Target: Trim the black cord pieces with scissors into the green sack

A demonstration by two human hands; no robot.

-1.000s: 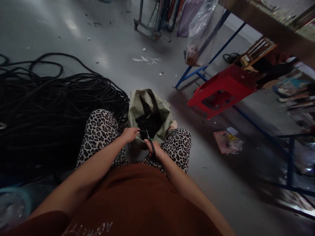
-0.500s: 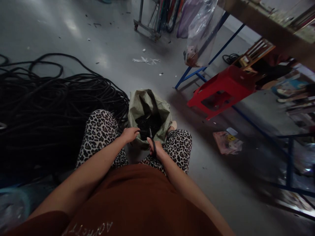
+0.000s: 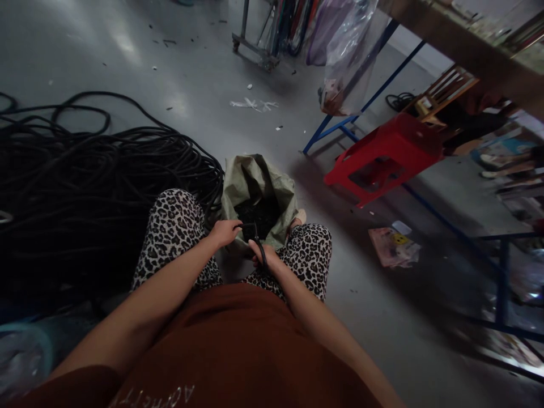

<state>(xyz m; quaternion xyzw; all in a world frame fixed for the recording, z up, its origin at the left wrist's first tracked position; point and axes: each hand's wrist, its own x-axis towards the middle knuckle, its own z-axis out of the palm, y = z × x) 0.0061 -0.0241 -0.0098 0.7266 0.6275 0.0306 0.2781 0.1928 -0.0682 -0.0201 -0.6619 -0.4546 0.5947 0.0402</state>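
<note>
Between my knees stands an open woven sack (image 3: 285, 190), with dark pieces (image 3: 266, 212) lying inside. At its near left rim my left hand (image 3: 225, 233) is closed on a black cord (image 3: 246, 225), whose end reaches out over the sack's mouth. My right hand (image 3: 264, 255) grips black-handled scissors (image 3: 261, 249) just to the right. The scissor blades point up and away from me and meet the cord; whether they are fully closed on it is too small to tell.
A big heap of black cord (image 3: 106, 164) covers the floor on my left. A red plastic stool (image 3: 403, 141) lies under a blue-legged table (image 3: 450, 34) at the right. A light-blue tub (image 3: 46, 345) sits at lower left; printed plastic packaging (image 3: 393, 246) lies at right.
My right hand and the scissors have shifted slightly left, bringing the blades to the cord. My left hand stays almost in place, holding the cord.
</note>
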